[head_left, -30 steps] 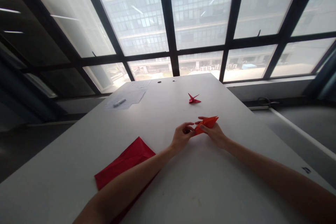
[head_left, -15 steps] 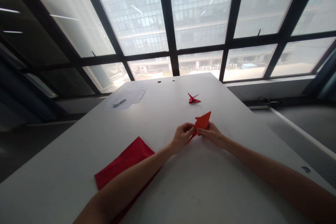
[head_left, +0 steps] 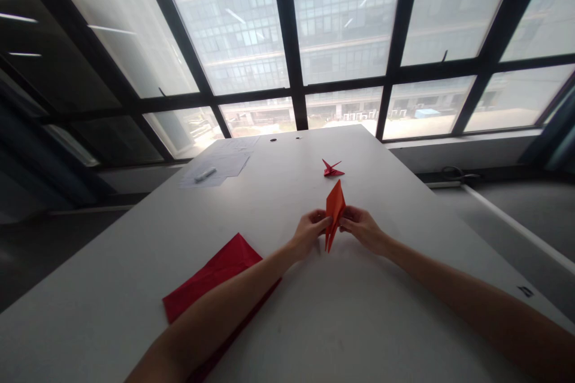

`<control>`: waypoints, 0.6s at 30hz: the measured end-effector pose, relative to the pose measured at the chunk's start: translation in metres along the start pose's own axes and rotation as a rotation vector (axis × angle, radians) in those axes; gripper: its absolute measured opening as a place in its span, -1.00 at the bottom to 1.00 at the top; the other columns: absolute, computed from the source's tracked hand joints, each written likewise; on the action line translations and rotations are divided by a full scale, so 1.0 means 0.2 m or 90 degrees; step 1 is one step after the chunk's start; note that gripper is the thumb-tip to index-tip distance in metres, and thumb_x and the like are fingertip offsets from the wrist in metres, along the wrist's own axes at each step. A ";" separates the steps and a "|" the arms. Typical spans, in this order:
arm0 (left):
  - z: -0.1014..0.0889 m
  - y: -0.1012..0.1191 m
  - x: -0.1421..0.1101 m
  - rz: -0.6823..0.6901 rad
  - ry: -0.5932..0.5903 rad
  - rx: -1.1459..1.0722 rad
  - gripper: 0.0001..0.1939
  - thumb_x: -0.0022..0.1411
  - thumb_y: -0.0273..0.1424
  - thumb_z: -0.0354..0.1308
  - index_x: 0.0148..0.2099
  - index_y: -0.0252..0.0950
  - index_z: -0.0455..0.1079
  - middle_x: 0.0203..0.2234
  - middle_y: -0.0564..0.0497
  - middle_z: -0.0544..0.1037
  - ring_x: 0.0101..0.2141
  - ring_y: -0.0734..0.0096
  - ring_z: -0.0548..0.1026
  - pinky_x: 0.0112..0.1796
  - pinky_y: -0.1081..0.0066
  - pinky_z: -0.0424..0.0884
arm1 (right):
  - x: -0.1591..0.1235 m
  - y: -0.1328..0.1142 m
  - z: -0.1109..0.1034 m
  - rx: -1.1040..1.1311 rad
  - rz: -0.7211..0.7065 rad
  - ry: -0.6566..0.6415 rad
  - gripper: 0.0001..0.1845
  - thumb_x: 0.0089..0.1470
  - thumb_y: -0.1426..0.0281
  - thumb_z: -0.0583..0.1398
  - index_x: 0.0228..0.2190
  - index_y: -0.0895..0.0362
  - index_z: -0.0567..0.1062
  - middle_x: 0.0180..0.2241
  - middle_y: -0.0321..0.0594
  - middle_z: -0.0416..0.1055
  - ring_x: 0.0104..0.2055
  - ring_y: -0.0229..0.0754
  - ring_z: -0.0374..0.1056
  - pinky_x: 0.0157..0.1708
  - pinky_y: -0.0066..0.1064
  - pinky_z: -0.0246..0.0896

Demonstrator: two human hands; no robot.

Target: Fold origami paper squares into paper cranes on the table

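Swung upright, red origami fold [head_left: 335, 210], seemingly pinched between left hand [head_left: 309, 233] and right hand [head_left: 362, 229]

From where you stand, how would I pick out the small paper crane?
On the white table by the big windows, look just beyond the two hands. The small red origami crane sits alone there, unlike the larger folded red paper they hold.

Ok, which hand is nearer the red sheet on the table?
Left. The left hand is just up and right of the red sheet; the right hand is farther away, beyond the folded paper.
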State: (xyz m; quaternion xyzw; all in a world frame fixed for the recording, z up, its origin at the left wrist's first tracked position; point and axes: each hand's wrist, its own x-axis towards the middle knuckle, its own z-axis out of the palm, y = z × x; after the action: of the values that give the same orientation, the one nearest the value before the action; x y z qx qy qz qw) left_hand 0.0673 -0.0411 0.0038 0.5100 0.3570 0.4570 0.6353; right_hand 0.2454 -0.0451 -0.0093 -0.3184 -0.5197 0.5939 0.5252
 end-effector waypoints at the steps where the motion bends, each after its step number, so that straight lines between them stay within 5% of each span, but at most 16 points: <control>1: 0.00 0.01 0.00 -0.007 -0.014 -0.014 -0.54 -0.01 -0.15 0.40 -0.17 -0.40 0.50 -0.30 -0.15 0.60 -0.32 0.26 0.57 -0.21 0.30 0.48 | 0.00 0.00 0.00 -0.007 -0.004 0.004 -0.69 -0.10 0.22 0.38 -0.30 0.12 0.57 -0.38 -0.23 0.51 -0.40 -0.23 0.36 -0.35 -0.34 0.27; 7: 0.03 0.05 -0.04 -0.012 -0.102 0.008 -0.57 0.03 -0.20 0.38 -0.14 -0.42 0.53 -0.25 -0.21 0.61 -0.24 0.15 0.58 -0.16 0.24 0.47 | 0.00 -0.01 0.01 -0.117 -0.044 0.090 -0.75 -0.14 0.23 0.39 -0.54 0.14 0.51 -0.61 -0.33 0.37 -0.59 -0.31 0.19 -0.58 -0.42 0.07; 13: 0.02 0.01 -0.02 0.009 -0.034 0.004 -0.63 0.02 -0.25 0.39 -0.18 -0.40 0.54 -0.33 -0.13 0.61 -0.35 0.27 0.56 -0.23 0.30 0.47 | -0.01 0.00 0.05 -0.154 -0.052 0.061 -0.67 0.04 0.10 0.25 -0.41 0.14 0.56 -0.50 -0.20 0.47 -0.50 -0.19 0.35 -0.56 -0.38 0.21; 18: 0.01 0.00 -0.01 0.008 0.003 -0.044 -0.67 -0.02 -0.29 0.40 -0.24 -0.41 0.52 -0.37 -0.10 0.58 -0.40 0.31 0.54 -0.29 0.30 0.48 | -0.03 0.02 0.06 -0.228 -0.053 0.034 -0.70 0.03 0.14 0.28 -0.49 0.13 0.52 -0.57 -0.24 0.46 -0.55 -0.22 0.31 -0.54 -0.38 0.18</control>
State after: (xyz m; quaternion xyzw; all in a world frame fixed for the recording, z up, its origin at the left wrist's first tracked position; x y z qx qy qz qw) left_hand 0.0688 -0.0443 0.0051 0.4886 0.3394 0.4741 0.6491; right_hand 0.2346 -0.0538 -0.0106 -0.4005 -0.6156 0.4612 0.4979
